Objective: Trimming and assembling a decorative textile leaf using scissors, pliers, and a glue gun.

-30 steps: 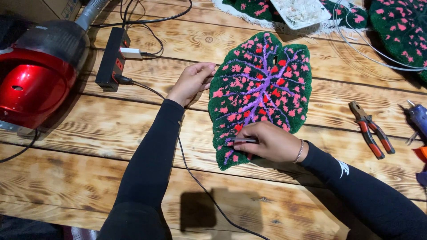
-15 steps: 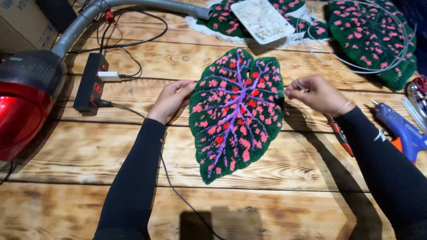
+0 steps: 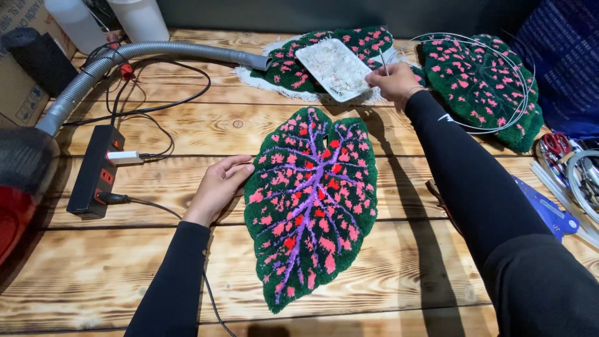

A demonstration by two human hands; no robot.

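Observation:
A leaf-shaped tufted rug (image 3: 312, 200), dark green with pink spots and purple veins, lies flat on the wooden table (image 3: 156, 268). My left hand (image 3: 217, 187) rests flat at the rug's left edge, fingers spread. My right hand (image 3: 393, 81) is stretched to the far side, pinching a thin metal tool, next to a white tray (image 3: 334, 68) filled with pale fluff. The tray sits on another leaf rug (image 3: 293, 68).
A third leaf rug (image 3: 480, 87) with a loop of white wire lies at the back right. A grey vacuum hose (image 3: 150, 56), a black power strip (image 3: 97, 171) with cables, a red vacuum cleaner body (image 3: 12, 212), a blue tool (image 3: 549, 212) and scissors (image 3: 555, 146) surround the work area.
My right hand has moved from the rug's lower edge up past its top right and on to the white tray. My left hand stays at the rug's left edge.

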